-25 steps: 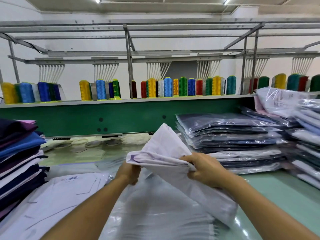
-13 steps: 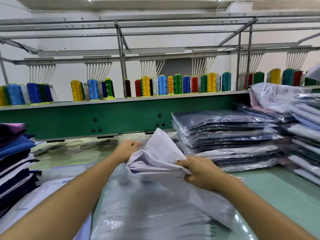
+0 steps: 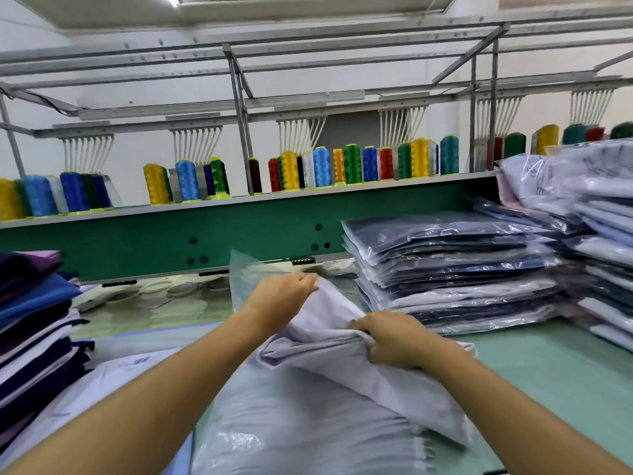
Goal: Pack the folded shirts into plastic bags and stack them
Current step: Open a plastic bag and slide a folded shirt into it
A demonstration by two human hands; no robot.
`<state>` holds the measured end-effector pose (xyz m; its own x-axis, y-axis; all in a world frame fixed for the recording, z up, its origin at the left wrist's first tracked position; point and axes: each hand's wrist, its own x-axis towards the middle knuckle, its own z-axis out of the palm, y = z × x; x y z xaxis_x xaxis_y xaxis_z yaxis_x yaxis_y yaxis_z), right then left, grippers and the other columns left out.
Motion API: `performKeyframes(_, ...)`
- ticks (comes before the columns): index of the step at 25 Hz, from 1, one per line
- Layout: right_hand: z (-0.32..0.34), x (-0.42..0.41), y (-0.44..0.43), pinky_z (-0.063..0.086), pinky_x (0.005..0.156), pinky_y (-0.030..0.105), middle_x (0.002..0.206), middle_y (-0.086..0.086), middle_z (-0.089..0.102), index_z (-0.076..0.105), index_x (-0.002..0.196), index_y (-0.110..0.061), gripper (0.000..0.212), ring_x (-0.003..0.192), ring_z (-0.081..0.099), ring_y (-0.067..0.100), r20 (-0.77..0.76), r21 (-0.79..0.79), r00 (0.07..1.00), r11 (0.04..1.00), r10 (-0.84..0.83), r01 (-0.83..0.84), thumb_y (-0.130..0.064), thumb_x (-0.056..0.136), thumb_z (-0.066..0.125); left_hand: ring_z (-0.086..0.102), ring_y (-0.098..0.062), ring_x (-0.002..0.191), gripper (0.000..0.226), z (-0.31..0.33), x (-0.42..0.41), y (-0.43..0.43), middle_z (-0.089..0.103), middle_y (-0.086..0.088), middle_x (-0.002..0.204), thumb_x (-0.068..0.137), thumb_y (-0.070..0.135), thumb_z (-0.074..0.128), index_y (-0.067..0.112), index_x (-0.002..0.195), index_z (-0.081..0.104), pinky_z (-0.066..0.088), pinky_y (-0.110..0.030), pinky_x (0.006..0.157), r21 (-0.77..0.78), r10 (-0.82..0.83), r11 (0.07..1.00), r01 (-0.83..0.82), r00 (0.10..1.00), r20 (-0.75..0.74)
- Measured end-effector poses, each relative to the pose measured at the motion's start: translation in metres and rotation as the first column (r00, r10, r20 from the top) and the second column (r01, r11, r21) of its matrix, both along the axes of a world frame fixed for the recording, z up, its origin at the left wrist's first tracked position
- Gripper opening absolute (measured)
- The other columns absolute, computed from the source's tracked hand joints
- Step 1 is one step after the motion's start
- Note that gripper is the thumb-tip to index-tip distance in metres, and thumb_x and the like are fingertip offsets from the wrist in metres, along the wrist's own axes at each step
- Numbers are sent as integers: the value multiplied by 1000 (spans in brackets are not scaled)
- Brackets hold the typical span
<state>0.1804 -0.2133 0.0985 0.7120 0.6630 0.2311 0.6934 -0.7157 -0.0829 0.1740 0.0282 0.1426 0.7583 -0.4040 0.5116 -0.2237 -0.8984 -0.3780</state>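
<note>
Far left: stack of unbagged folded shirts (image 3: 32, 337), navy, blue, white and purple, at the table edge. Just right of it, a white shirt (image 3: 113, 378) lies flat, partly under the left forearm. Behind, a shelf of thread cones (image 3: 322, 166) runs the full width above a green machine beam (image 3: 239, 234). Centre: left hand (image 3: 281, 298) reaches forward with fingers curled, pinching the far top corner of the pale lilac shirt (image 3: 342, 361). A clear plastic bag flap (image 3: 245, 279) stands up right behind that hand; cannot tell whether the fingers grip it too. The lilac shirt is lifted and tilted, far end high and near end sloping down to the right, over a pile of empty plastic bags (image 3: 301, 426) lying flat on the green table (image 3: 555, 371). Right hand (image 3: 394, 341) sits nearer the camera, fingers curled into a bunched fold at the shirt's middle, holding it tight. Right of the hands: stack of bagged shirts (image 3: 452, 269), mostly dark with some light ones low down. Far right, touching it, a taller stack of bagged light shirts (image 3: 599, 234).
</note>
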Motion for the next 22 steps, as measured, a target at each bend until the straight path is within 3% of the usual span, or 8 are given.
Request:
performKeyframes(2, -2, 4, -8, 43, 72, 34, 100, -7, 64, 53, 95, -49, 33, 100, 60, 27, -110, 37, 993, 998, -45, 49, -22, 76, 52, 66, -34, 84, 27, -11, -10, 16, 67, -6, 102, 103, 35, 52, 16, 121, 59, 49, -38, 63, -21, 9, 1000, -10, 998, -67)
performKeyframes(5, -7, 7, -18, 47, 81, 36, 118, -5, 62, 53, 124, -49, 48, 112, 59, 28, -180, -2, 972, 988, -151, 153, -32, 80, 53, 65, -32, 93, 25, -32, -26, 35, 68, -2, 108, 101, 28, 49, 26, 122, 61, 48, -36, 66, -116, 103, 986, -116, 988, -113)
performKeyframes(7, -9, 7, -17, 43, 75, 37, 109, -7, 62, 54, 114, -42, 36, 105, 60, 27, -129, -22, 977, 985, -170, 169, -32, 80, 51, 64, -31, 92, 22, -43, -31, 41, 67, 0, 102, 102, 29, 43, 29, 112, 62, 50, -36, 67, -167, 152, 970, -176, 977, -147)
performKeyframes(10, -7, 2, -10, 40, 68, 36, 91, -10, 60, 49, 95, -35, 16, 90, 59, 24, -8, -13, 990, 990, -142, 142, -25, 82, 50, 62, -28, 91, 29, -44, -33, 36, 65, 1, 96, 106, 34, 36, 29, 104, 65, 46, -36, 68, -265, 93, 955, -134, 983, -160)
performKeyframes(13, -6, -1, -2, 42, 69, 36, 95, -6, 65, 53, 97, -33, 19, 94, 62, 27, 68, -28, 990, 992, -122, 124, -20, 84, 49, 60, -26, 87, 34, -37, -34, 19, 64, 1, 92, 106, 32, 35, 29, 104, 68, 45, -35, 67, -312, 23, 948, -70, 988, -151)
performKeyframes(18, 7, -8, 13, 43, 68, 37, 102, -1, 68, 55, 107, -31, 26, 95, 64, 31, 172, -23, 980, 995, -97, 102, -21, 85, 48, 55, -31, 79, 24, -20, -35, -24, 54, -2, 82, 104, 30, 37, 23, 84, 48, 39, -36, 57, -299, 28, 953, -44, 998, -59)
performKeyframes(20, 14, -12, 20, 39, 66, 37, 105, -1, 68, 55, 114, -34, 34, 97, 63, 32, 229, -26, 970, 996, -82, 91, -22, 83, 49, 56, -27, 92, 19, -7, -33, -35, 51, -1, 94, 100, 31, 43, 28, 103, 61, 38, -33, 60, -405, 61, 914, -31, 996, 60)
performKeyframes(22, 22, -19, 26, 35, 64, 36, 104, -1, 68, 55, 118, -37, 41, 95, 64, 32, 286, -46, 957, 996, -55, 71, -21, 81, 50, 53, -26, 104, 39, 6, -28, -38, 49, -2, 115, 97, 32, 46, 38, 134, 54, 38, -33, 67, -502, 122, 859, -100, 992, 11)
